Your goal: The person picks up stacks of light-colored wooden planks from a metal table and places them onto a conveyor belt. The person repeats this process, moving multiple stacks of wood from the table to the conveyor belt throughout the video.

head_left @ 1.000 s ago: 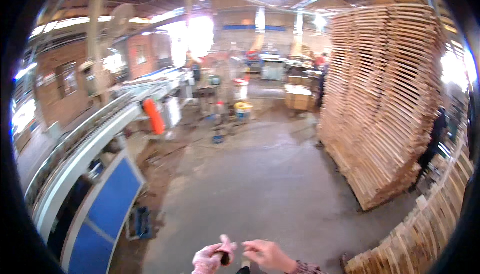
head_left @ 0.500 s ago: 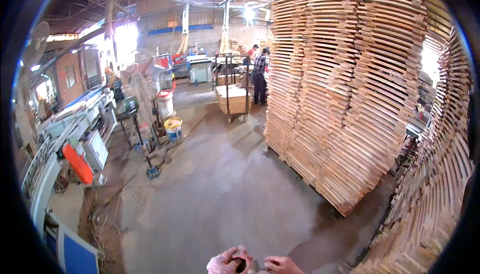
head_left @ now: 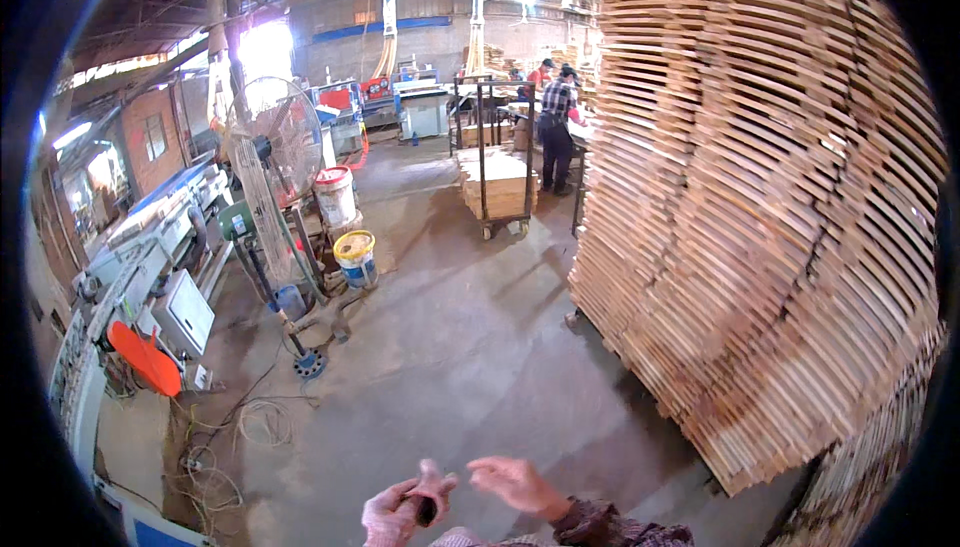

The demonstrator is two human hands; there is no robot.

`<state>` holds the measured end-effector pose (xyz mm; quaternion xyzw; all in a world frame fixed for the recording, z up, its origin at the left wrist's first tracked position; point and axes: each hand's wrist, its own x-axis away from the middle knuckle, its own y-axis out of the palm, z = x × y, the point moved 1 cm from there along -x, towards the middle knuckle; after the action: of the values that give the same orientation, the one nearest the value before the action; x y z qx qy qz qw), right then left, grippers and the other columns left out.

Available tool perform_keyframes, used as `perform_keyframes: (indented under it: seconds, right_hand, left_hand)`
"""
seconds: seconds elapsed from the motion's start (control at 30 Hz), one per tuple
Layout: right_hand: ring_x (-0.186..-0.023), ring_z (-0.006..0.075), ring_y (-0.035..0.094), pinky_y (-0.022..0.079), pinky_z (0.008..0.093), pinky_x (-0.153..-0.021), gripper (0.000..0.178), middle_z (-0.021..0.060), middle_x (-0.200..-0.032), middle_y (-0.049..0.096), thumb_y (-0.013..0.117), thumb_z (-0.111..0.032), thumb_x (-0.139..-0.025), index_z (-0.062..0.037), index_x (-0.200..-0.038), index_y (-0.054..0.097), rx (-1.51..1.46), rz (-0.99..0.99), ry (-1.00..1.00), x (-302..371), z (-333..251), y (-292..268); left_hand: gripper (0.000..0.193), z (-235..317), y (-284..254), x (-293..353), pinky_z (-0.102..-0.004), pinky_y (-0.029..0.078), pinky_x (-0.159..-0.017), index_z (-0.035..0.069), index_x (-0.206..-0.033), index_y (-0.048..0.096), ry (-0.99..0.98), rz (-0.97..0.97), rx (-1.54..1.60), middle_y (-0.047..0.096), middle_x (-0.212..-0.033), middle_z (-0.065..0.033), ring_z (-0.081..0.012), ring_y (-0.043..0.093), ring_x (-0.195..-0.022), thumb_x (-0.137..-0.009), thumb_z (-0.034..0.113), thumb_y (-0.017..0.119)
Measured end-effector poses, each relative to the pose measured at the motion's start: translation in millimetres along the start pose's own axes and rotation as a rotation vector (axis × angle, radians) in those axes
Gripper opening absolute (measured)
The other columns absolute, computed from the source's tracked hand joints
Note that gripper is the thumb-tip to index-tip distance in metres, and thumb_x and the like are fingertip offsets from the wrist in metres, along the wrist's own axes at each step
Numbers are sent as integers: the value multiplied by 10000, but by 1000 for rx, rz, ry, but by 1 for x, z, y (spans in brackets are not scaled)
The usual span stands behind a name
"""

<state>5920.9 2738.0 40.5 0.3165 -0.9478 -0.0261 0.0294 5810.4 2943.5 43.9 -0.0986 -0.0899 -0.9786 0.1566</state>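
Pink glove, or so it looks, carried in the hand above the floor, dark mouth showing. Largest first: wooden stack, tall, along the floor's right edge; wheeled cart bearing pale boards, toward the far edge; fan, left side; yellow-rimmed bucket near it. Hands, smaller. Left hand, gloved: grip clenched round the pink glove. Right hand, apparently bare: grip released, fingers extended toward the glove, just beside, not touching. Judgement: left does best pinching only the cuff, mouth held wide; right, fingers straight and together, thumb tucked, wrist lined up with the opening.
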Motion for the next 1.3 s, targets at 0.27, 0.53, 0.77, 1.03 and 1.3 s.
perform_keyframes:
  seconds: [0.27,0.53,0.77,1.03,1.3]
  right_hand:
    - [-864,211,654,520,366,-768,341,131,-933,716,634,-274,-926,1,-1124,674,409,-310,-303,-238,25,-36]
    - [-894,193,654,527,342,-799,305,147,-978,704,611,-232,-939,17,-1104,674,553,-20,-268,-393,18,-170]
    - [-855,147,641,531,312,-739,279,112,-925,702,611,-191,-941,27,-1107,667,187,293,144,-539,28,-264]
    - [-823,112,624,518,279,-750,271,49,-906,694,631,-197,-950,2,-1131,667,-86,122,12,-812,-50,-353]
    - [-784,90,605,508,268,-728,285,5,-884,687,678,-241,-933,-17,-1109,688,-226,-262,38,-1038,-40,-340]
  left_hand:
    - [177,-26,-51,-224,-324,567,-743,-32,-1024,677,83,247,277,693,-944,-108,-200,661,-827,-893,84,652]
    - [223,69,46,-495,-243,523,-748,-21,-1130,680,146,-141,54,698,-939,-32,-104,630,-819,-937,27,578]
    - [250,125,117,-677,-308,534,-892,-18,-1160,661,-9,-395,27,712,-1025,-89,-165,667,-954,-922,19,596]
    - [187,198,80,-891,-273,530,-822,2,-1050,703,436,-27,-532,715,-932,-39,-112,643,-858,-877,10,633]
    - [171,207,30,-1052,-279,553,-718,-16,-889,705,7,274,140,703,-844,-105,-159,653,-783,-909,19,540]
